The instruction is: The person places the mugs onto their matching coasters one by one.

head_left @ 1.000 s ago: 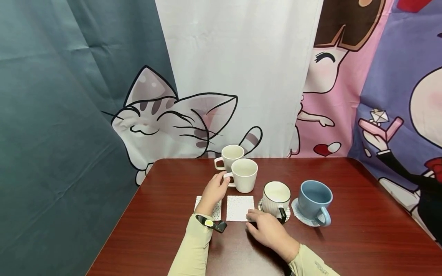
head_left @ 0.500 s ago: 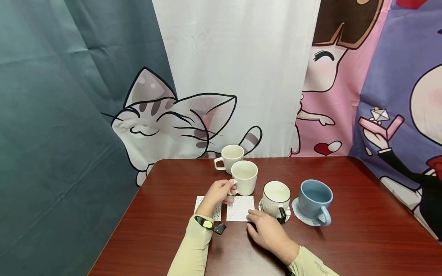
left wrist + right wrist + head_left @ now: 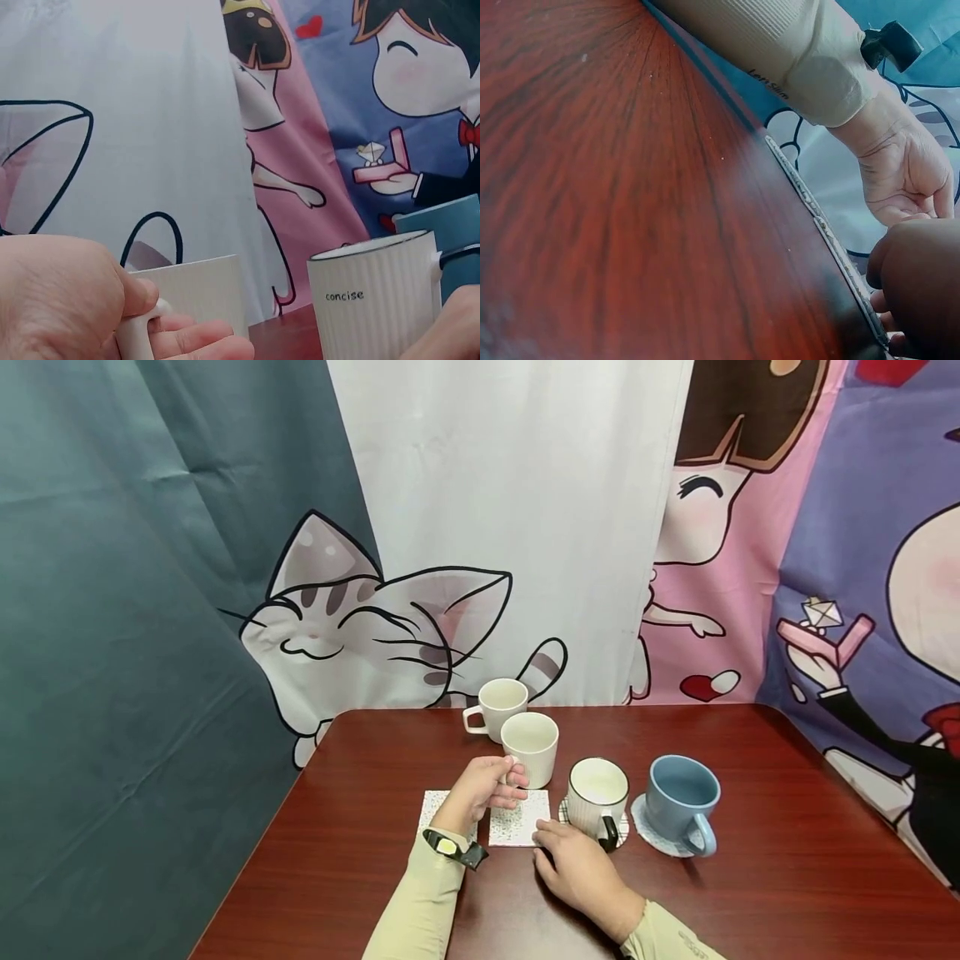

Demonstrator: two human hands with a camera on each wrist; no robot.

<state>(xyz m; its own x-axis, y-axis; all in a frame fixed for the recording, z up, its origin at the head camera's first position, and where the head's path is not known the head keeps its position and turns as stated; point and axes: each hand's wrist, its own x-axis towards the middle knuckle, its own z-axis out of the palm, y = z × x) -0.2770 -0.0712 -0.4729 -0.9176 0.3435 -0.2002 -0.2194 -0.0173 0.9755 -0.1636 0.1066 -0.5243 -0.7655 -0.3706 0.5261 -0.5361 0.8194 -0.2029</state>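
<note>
With thumb and fingers, my left hand (image 3: 489, 787) holds the handle of a plain white mug (image 3: 542, 763), just behind a speckled square coaster (image 3: 517, 828). The left wrist view shows the handle between thumb and fingers, with the mug's wall (image 3: 214, 289) behind. My right hand (image 3: 583, 867) rests on the table, its relaxed fingertips at that coaster's right edge. Close to it stands a ribbed white mug (image 3: 588, 806) with a dark rim and black handle, on a round checked coaster (image 3: 625, 833). A second speckled coaster (image 3: 433, 802) lies partly hidden behind my left wrist.
Another white mug (image 3: 501, 703) stands behind the held one, near the table's back edge. To the right, a blue mug (image 3: 675, 802) sits on a pale round coaster (image 3: 647, 833). A printed curtain (image 3: 525, 527) hangs behind the brown table (image 3: 315, 860).
My left hand has gone from touching the handle to holding it. The mug has turned its handle toward me and shifted slightly nearer. My right hand has stayed in place.
</note>
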